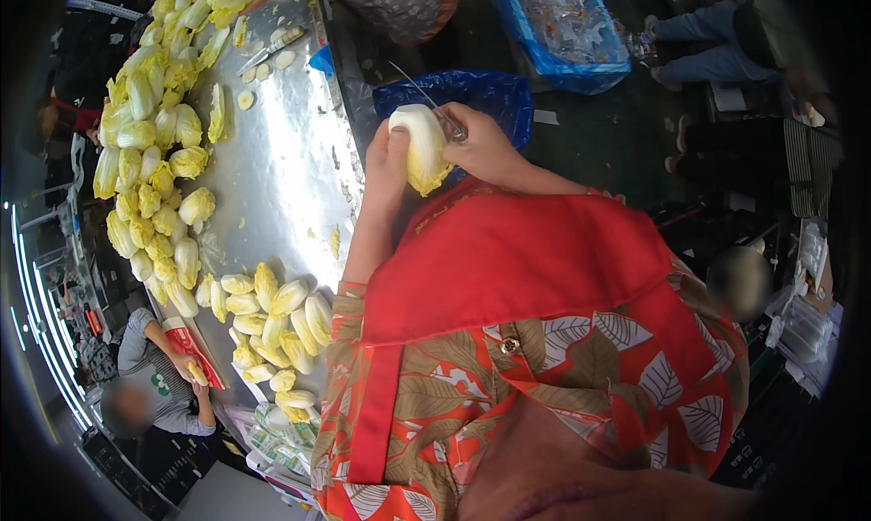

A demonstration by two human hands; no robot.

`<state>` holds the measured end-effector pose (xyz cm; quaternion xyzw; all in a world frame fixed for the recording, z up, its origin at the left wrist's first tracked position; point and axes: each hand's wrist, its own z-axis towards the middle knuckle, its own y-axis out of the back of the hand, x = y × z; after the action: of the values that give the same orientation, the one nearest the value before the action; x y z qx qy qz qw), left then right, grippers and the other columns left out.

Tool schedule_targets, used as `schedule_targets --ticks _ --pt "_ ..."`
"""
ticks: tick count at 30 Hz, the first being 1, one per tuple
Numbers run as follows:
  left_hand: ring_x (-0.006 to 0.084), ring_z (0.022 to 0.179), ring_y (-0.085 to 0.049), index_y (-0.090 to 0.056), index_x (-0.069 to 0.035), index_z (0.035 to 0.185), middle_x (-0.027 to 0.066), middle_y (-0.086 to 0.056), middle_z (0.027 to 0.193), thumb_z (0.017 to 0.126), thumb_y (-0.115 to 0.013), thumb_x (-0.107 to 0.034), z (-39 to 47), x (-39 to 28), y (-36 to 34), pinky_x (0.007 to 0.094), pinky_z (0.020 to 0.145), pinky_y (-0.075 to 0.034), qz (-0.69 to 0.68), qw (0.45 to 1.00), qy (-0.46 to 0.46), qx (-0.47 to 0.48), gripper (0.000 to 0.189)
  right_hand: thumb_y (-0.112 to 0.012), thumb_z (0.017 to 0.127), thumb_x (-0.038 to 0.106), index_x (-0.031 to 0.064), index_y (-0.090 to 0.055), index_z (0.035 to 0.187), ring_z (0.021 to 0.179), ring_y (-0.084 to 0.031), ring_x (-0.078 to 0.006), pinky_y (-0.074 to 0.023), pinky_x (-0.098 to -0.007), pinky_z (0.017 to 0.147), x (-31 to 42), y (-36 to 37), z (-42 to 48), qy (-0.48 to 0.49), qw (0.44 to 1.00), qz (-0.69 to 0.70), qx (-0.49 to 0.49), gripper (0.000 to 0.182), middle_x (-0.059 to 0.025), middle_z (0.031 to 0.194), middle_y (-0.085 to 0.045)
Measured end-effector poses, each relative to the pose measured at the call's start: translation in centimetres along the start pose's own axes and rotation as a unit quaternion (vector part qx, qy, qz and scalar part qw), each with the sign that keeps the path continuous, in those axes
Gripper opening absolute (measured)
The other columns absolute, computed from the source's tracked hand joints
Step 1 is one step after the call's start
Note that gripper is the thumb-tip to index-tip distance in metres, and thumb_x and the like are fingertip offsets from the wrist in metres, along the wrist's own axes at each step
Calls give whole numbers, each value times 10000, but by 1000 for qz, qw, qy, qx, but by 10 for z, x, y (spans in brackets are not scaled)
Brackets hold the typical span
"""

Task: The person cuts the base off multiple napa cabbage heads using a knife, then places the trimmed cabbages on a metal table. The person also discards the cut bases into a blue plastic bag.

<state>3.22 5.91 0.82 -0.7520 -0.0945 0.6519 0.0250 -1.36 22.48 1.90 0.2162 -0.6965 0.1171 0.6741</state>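
My left hand [386,164] holds a small napa cabbage [423,147] by its side, with the thumb on its white base. The cabbage's yellow leaf tips point down toward my red apron [517,262]. In my right hand [480,143] is a knife [416,86], its thin blade sticking out past the cabbage's base. The fingers of that hand are close against the cabbage; whether they press on it cannot be told. Both hands are just off the edge of a metal table [286,160]. Below them hangs a dark blue plastic bag [476,92], partly hidden by my hands.
A large heap of napa cabbages [156,133] covers the table's far side, and a smaller group [275,317] lies near my left elbow. Another knife [272,48] rests among cut slices. A blue-lined bin [578,38] stands on the floor. Other people [170,371] stand around the table.
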Motion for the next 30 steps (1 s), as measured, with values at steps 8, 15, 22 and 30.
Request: schedule_targets --ticks 8,15,22,30 --pt "193 1015 -579 -477 13 1256 110 -605 1075 927 -543 -320 1 -2 -3 299 882 -452 88 996 -21 -20 472 -578 748 1 -35 -488 1271 895 -622 -160 -480 -274 813 -1 -1 -5 30 999 32 -17 531 -115 960 -641" --pt "302 929 -634 -525 13 1108 192 -626 1004 734 -742 -310 -2 -21 -15 363 813 -490 296 950 -64 -75 539 -595 781 37 3 -538 1248 906 -661 -225 -495 -300 787 3 -6 -3 116 990 -43 -66 472 -163 1046 -666" --pt "249 939 -629 -538 23 1156 155 -639 999 761 -723 -288 -9 -18 -11 341 837 -482 230 972 -44 -17 536 -629 731 99 43 -650 910 791 -626 -355 -497 -393 677 -8 9 5 44 978 -166 -116 189 -158 858 -647" --pt "201 1133 -506 -370 -40 1360 123 -505 1242 790 -683 -165 -3 -14 -3 320 953 -427 15 999 -18 30 662 -669 780 127 41 -639 1100 803 -635 -210 -493 -297 738 -37 27 11 27 985 -143 -93 333 -86 892 -659"
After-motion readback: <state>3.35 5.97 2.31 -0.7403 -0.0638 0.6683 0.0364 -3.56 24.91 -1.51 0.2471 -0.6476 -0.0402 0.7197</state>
